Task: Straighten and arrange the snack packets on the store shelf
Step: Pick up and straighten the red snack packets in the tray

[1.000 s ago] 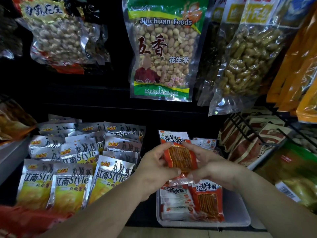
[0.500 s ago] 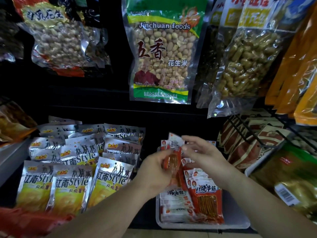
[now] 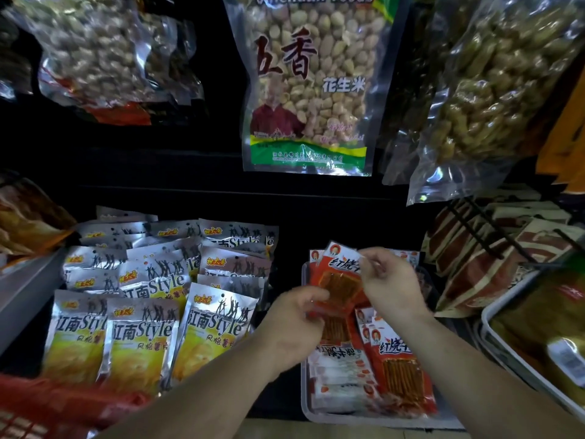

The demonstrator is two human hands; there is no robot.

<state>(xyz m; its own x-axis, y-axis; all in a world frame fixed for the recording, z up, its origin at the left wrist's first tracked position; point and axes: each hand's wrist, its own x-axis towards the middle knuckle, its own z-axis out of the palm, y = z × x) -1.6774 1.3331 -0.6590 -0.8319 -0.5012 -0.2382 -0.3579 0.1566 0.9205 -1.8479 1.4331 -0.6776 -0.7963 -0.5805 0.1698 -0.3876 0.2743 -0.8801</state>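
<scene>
- While both forearms reach up from the bottom of the frame, the left hand grips the red packet at its lower edge, fingers curled.
- Right hand pinches its top corner, lower centre, above the tray.

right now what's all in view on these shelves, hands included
held packet: one, red-orange with white top, above the tray
tray packets: several, red and white, lying in the tray
tray: one, pale grey, lower centre
chip packets: many, silver and yellow, overlapping rows, lower left
peanut bag: one, clear with green band, hanging top centre
nut bags: a few, clear, top left
yellowish bag: one, clear, hanging top right
brown packets: several, brown and cream, right rack
left hand: grips held packet's lower edge
right hand: fingers pinch its top corner
</scene>
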